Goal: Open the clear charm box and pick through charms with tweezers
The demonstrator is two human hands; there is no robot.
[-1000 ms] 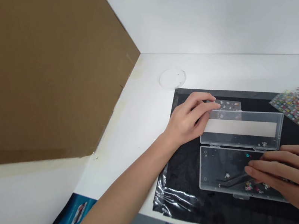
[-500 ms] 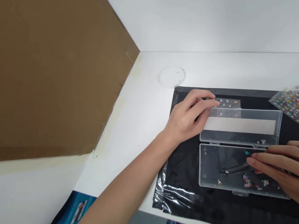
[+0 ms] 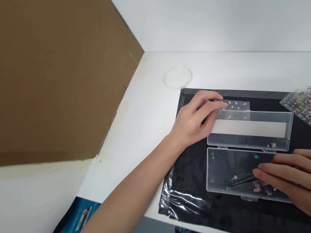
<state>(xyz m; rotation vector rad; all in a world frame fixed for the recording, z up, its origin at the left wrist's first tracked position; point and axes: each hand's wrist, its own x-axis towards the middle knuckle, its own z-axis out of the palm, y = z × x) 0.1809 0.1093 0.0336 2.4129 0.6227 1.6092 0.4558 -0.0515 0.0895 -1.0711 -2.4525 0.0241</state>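
Tweezers [image 3: 239,181] are laid in the lower half of an opened clear plastic box [image 3: 214,170], tips pointing left. Their rear end is covered by the curled fingers of the right hand [image 3: 307,179], so whether they are gripped cannot be told. Small beads [image 3: 257,187] and a teal piece [image 3: 256,156] are scattered in that half. A white strip [image 3: 248,128] is seen in the upper half, and a clear sticker sheet [image 3: 235,106] at its far edge is touched by the loosely open left hand [image 3: 195,118]. The box is set on a black plastic mat [image 3: 187,206] at the front edge of the counter [image 3: 142,106].
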